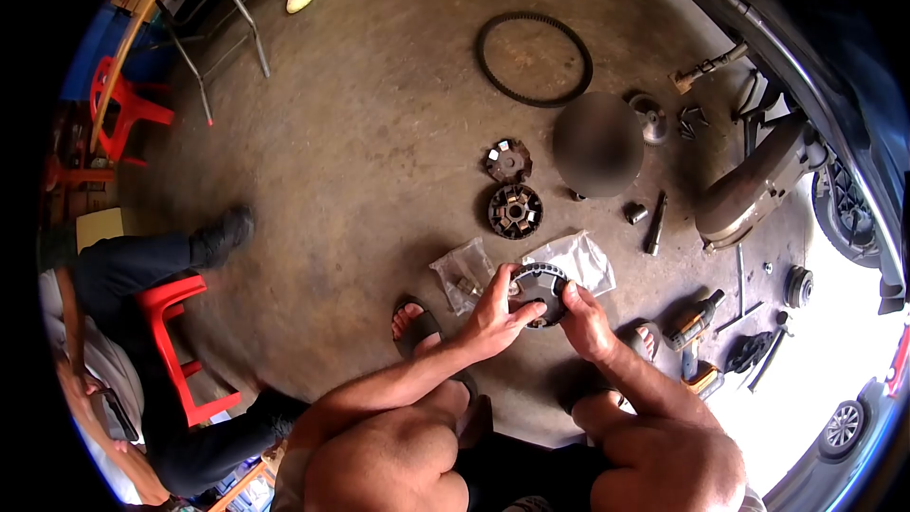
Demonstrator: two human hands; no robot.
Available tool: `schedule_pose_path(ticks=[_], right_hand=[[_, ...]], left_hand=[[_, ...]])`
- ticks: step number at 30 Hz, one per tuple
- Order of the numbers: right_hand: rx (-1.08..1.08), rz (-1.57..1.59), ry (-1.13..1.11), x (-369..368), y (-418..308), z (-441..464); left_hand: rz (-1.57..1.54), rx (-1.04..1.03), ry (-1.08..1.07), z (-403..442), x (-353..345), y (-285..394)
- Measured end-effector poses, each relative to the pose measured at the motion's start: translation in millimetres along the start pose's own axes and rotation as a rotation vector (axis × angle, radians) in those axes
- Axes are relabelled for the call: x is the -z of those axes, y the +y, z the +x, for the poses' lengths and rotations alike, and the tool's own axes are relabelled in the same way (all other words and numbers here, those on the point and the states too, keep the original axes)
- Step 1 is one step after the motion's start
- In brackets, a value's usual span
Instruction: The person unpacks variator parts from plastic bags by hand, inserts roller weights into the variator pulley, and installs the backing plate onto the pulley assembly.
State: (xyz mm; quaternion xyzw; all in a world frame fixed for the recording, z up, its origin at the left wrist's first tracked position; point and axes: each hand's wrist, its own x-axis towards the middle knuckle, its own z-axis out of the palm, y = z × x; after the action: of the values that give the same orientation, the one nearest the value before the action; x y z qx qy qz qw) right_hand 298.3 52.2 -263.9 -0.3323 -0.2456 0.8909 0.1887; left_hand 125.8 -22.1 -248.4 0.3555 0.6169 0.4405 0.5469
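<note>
Between my two hands is a round dark metal part [542, 301] with a row of holes along its rim. My left hand [497, 320] is closed on its left side, the thumb lying across its face. At its right edge my right hand [586, 320] pinches it. Beneath and beyond lie two clear plastic bags, one at the left [463, 275] with small parts inside, one at the right [590, 261]. Just past them on the floor are a round part with slots [516, 211] and a dark plate with white pieces [509, 161].
A black belt [483, 57] lies farther out. To the right are a socket [636, 214], a dark extension [656, 225], a power driver [695, 322] and a scooter cover [758, 190]. At the left, a seated person [114, 360] is near a red chair [175, 351].
</note>
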Motion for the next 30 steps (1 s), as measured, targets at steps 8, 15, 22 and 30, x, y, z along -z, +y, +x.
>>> schedule_pose_path(ticks=[8, 15, 22, 30], right_hand=[[0.017, -0.021, 0.025, 2.5, 2.4, 0.5], [-0.001, 0.0, 0.021, 4.9, 4.7, 0.9], [0.012, -0.004, -0.003, 6.0, 3.8, 1.5], [-0.003, -0.012, 0.007, 4.0, 4.1, 0.5]], left_hand=[[0.009, -0.016, -0.01, -0.2, 0.8, 3.8], [-0.004, -0.008, -0.005, 0.0, 0.1, 1.5], [0.03, -0.054, -0.025, 1.4, 0.0, -4.2], [-0.078, 0.026, -0.04, 0.8, 0.3, -0.1]])
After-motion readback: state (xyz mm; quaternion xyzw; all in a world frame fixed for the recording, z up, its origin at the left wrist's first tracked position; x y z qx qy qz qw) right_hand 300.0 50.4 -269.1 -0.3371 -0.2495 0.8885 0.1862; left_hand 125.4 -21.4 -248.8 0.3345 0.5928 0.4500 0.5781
